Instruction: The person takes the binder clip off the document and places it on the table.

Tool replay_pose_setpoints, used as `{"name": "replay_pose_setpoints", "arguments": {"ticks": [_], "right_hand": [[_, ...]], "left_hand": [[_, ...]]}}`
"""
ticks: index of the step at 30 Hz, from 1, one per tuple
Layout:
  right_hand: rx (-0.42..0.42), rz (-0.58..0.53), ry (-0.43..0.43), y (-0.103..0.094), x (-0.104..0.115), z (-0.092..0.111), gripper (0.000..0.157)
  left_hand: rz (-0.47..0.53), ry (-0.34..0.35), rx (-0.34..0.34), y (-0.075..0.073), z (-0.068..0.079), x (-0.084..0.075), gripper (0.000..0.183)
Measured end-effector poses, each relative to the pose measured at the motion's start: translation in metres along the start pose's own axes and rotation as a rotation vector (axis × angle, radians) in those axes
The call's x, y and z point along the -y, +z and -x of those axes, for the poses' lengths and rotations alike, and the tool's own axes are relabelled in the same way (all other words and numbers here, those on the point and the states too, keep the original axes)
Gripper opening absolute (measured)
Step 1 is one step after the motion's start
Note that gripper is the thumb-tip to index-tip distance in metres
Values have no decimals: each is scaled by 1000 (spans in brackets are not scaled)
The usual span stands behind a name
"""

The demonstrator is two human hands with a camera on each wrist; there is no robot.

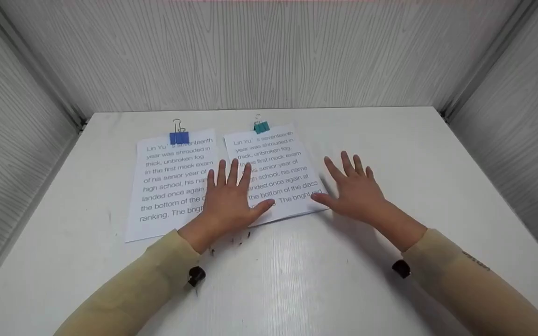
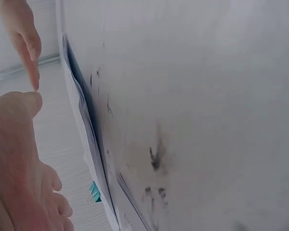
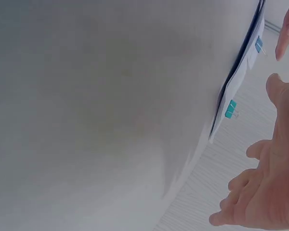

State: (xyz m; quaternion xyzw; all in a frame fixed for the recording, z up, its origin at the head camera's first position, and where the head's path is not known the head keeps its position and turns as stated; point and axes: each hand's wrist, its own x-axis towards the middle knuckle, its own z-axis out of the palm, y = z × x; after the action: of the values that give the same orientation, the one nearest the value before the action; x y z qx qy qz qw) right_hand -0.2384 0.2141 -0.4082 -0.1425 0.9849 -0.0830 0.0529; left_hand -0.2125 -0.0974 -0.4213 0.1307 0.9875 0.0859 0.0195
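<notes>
Two stacks of printed paper lie side by side. A blue binder clip [image 1: 179,138] grips the top edge of the left stack [image 1: 157,186]; a teal binder clip [image 1: 261,127] grips that of the right stack [image 1: 278,172]. My left hand [image 1: 228,201], fingers spread, is over the gap between the stacks and hides some of the print. My right hand [image 1: 357,193] is spread too, by the lower right corner of the right stack. In the wrist views both the left hand [image 2: 19,163] and the right hand [image 3: 269,183] hover above the table, holding nothing.
The white table [image 1: 297,280] has dark smudges [image 2: 155,159] near the papers' lower edges. Wood-grain panels [image 1: 269,56] stand behind and on both sides. A dark round object [image 1: 196,276] sits at each wrist by the sleeve.
</notes>
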Motion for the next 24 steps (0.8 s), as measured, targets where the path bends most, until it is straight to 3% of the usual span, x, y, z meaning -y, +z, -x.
{"name": "replay_pose_setpoints", "arguments": {"ticks": [13, 24], "right_hand": [[37, 7, -79, 4, 25, -44, 97], [85, 21, -90, 15, 28, -66, 99]], "left_hand": [[-11, -21, 19, 2, -15, 13, 108], [3, 0, 52, 7, -23, 19, 106]]}}
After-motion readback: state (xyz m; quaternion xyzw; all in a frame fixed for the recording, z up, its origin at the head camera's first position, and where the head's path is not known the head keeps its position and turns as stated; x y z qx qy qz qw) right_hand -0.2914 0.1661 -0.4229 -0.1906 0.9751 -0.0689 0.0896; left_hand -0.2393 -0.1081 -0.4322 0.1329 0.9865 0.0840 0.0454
